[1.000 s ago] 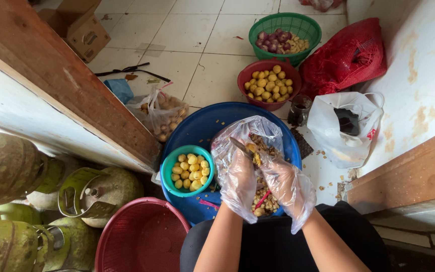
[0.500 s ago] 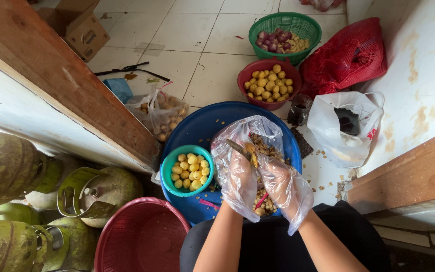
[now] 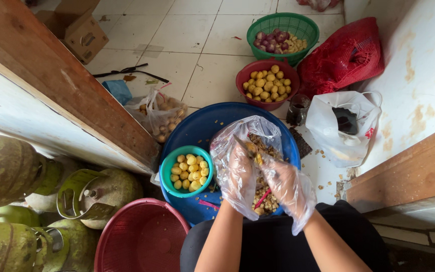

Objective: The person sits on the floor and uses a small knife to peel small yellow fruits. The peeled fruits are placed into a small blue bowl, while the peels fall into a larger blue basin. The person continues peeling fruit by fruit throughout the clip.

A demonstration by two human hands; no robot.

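Both hands wear loose clear plastic gloves and meet over the blue basin [image 3: 197, 126]. The left hand [image 3: 237, 168] grips a knife [image 3: 241, 146], its blade pointing away; the right hand [image 3: 285, 181] closes on a small yellow fruit [image 3: 258, 159] touching the blade. Peels [image 3: 265, 196] lie beneath them. Just left of the left hand sits a teal bowl [image 3: 167, 166] of peeled fruit; beyond the hands, a red bowl [image 3: 242, 80].
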